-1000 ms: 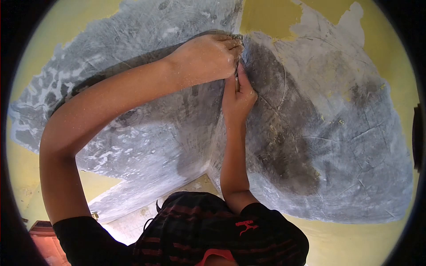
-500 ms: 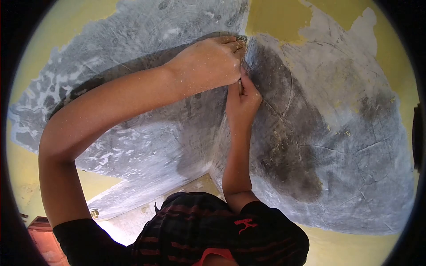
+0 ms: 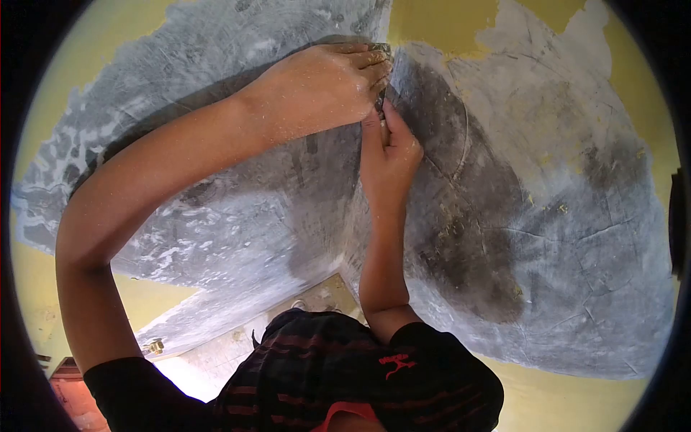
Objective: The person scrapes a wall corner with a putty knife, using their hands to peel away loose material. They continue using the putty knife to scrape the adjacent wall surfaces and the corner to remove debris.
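Note:
At the inside corner where two walls meet, both my hands are on a narrow, dark tool (image 3: pixel 384 101) that looks like a scraper. Only a short stretch of it shows between them. My left hand (image 3: pixel 324 86) reaches across from the left, back towards me and dusted with pale powder; its fingers bend over the tool's upper end by the corner. Below it, my right hand (image 3: pixel 389 155) pinches the lower end between thumb and fingers. The tip against the wall is mostly hidden by the left fingers. Grey, stripped wall (image 3: pixel 245 223) surrounds both hands.
Yellow paint (image 3: pixel 439 25) remains in ragged patches above and around the grey area. On the right wall are a dark patch (image 3: pixel 468 266) and thin cracks. A brass-coloured tap-like fitting (image 3: pixel 153 346) and a reddish object (image 3: pixel 75 403) are at lower left.
The view has shifted slightly, and both hands appear a little higher and further left. Somewhat more of the tool shows between them. Both hands keep their hold.

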